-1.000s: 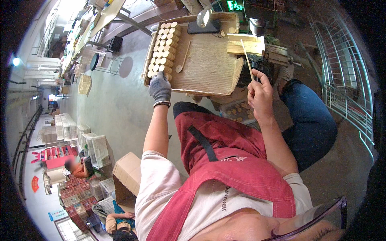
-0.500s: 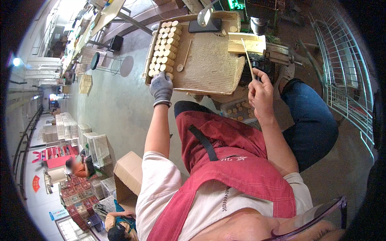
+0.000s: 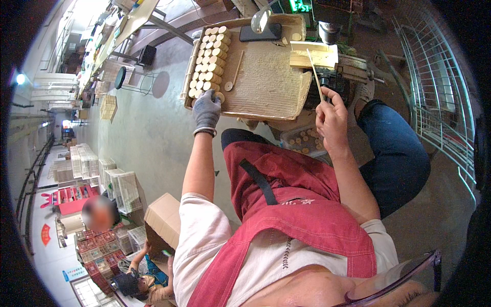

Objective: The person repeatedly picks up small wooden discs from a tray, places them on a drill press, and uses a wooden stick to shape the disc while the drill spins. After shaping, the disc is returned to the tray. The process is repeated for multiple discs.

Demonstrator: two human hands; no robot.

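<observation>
My left hand [image 3: 207,111], in a grey glove, is at the near-left corner of a shallow cardboard tray [image 3: 271,102]. Its fingers are closed on a pale round wooden piece [image 3: 220,96], partly hidden by the glove. Just beyond it, several rows of round wooden pieces [image 3: 209,61] stand packed along the tray's left side. Bare, my right hand [image 3: 332,123] pinches a thin wooden stick [image 3: 315,71] that points up and away, its tip over a pale wooden block [image 3: 322,55]. A loose stick with a disc at its end [image 3: 229,86] lies in the tray.
A dark phone [image 3: 261,33] lies at the tray's far edge, near a lamp [image 3: 261,21]. Beneath the wooden block is a dark machine [image 3: 332,82]. A plastic tub of round pieces [image 3: 304,140] sits below the tray. Wire racks [image 3: 434,87] stand right; two people are at the lower left.
My left hand has shifted slightly, and the round piece by its fingers shows more clearly now. My right hand and the stick stay put. A person at the lower left has moved an arm.
</observation>
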